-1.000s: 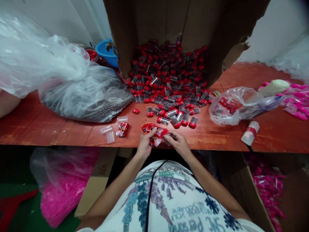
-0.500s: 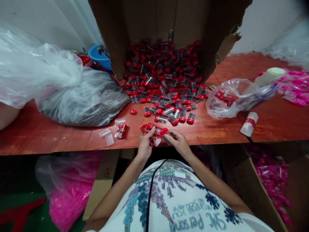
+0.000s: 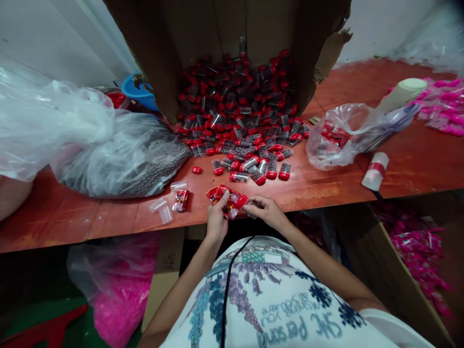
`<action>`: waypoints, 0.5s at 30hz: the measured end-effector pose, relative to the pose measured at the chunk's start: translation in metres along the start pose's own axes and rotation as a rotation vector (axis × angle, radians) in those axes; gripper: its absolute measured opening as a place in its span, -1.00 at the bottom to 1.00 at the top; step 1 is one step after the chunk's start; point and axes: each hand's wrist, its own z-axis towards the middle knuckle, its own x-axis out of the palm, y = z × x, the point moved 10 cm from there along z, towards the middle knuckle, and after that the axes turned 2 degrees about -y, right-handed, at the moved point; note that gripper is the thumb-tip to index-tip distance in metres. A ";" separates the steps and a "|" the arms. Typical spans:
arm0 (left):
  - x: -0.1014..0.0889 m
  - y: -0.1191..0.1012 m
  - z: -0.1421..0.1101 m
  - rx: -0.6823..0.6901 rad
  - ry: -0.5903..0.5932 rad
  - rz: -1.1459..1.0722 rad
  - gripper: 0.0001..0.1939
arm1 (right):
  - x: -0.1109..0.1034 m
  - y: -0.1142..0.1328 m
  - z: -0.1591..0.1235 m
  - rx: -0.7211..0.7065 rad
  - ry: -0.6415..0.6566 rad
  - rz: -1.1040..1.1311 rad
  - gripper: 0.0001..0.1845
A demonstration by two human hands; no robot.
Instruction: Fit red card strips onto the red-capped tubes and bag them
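Several red printed packets [image 3: 232, 203] are fanned out in my left hand [image 3: 217, 217], pinched under the thumb over the table's front edge. My right hand [image 3: 266, 210] is closed on a small clear bottle [image 3: 250, 208] with a red cap, its cap end against the packets. Beyond my hands lies a big pile of red-capped clear bottles [image 3: 250, 140] with dark beads inside, spilling from a cardboard box [image 3: 308, 58]. Left of my hands sit a small stack of red packets [image 3: 180, 200], some empty clear tubes [image 3: 165, 214] and a loose red cap [image 3: 196, 170].
A plastic bag of dark beads [image 3: 123, 164] lies at left, a blue basin [image 3: 139, 92] behind it. At right are a clear bag [image 3: 328, 154] with red packets, a white roll [image 3: 375, 172] and pink items [image 3: 442, 108]. Boxes and pink bags [image 3: 121, 299] stand below the table [image 3: 108, 215].
The view has shifted and tilted slightly. My hands stay together at the table edge, with the red-capped bottle still against the packets.
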 end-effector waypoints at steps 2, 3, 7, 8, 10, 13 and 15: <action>-0.001 -0.001 0.000 0.017 -0.005 0.017 -0.76 | -0.001 -0.001 0.000 0.010 0.004 0.007 -0.71; 0.000 -0.002 -0.001 0.027 0.000 0.031 -0.76 | -0.002 -0.001 0.000 0.016 -0.002 0.020 -0.72; 0.007 0.000 -0.005 0.032 0.059 0.106 -0.75 | -0.006 -0.003 0.001 0.008 -0.055 0.101 -0.70; 0.009 0.001 -0.007 0.024 0.076 0.120 -0.75 | -0.008 -0.003 0.001 0.002 -0.076 0.117 -0.69; 0.012 0.005 -0.009 0.010 0.100 0.133 -0.75 | -0.011 -0.006 0.001 0.012 -0.122 0.146 -0.66; 0.014 0.006 -0.009 0.010 0.093 0.120 -0.74 | -0.014 -0.012 0.000 0.049 -0.160 0.160 -0.60; 0.013 0.003 -0.009 0.028 0.071 0.099 -0.76 | -0.011 -0.011 0.000 0.044 -0.130 0.133 -0.61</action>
